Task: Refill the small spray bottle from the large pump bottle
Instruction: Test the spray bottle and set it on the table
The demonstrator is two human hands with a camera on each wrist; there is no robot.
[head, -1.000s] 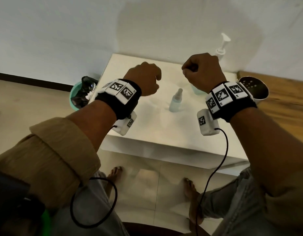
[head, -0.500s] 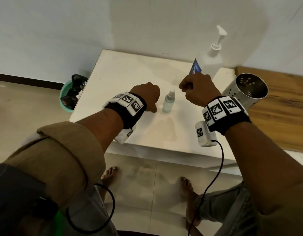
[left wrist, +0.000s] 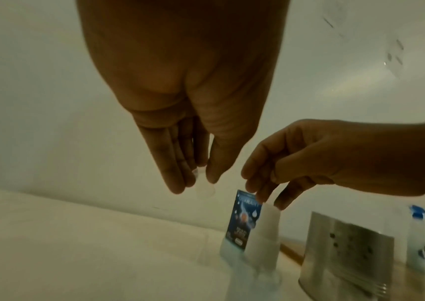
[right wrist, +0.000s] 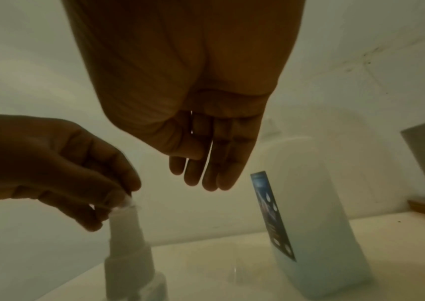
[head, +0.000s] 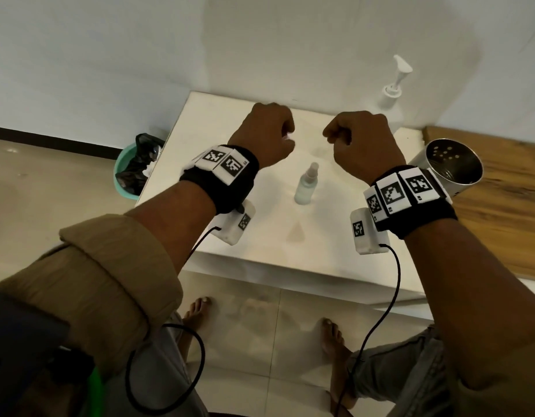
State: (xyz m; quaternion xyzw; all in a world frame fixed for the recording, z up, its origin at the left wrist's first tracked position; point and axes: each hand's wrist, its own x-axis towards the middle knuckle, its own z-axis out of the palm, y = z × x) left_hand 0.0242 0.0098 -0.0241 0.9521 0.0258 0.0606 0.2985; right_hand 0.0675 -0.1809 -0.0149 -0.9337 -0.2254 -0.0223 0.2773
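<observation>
Both hands are lifting clear of the small spray bottle since half a second ago; it is standing upright on the white table. I'm watching the left hand pinching a clear cap above it, while the right hand is hanging relaxed, holding nothing. The large pump bottle is standing behind it.

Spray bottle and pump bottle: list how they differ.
The spray bottle is small, shows no label and stands nearer; the pump bottle is far larger, blue-labelled, by the wall. The spray bottle has a short nozzle; the pump bottle a long spout. Both stand upright, pale.
</observation>
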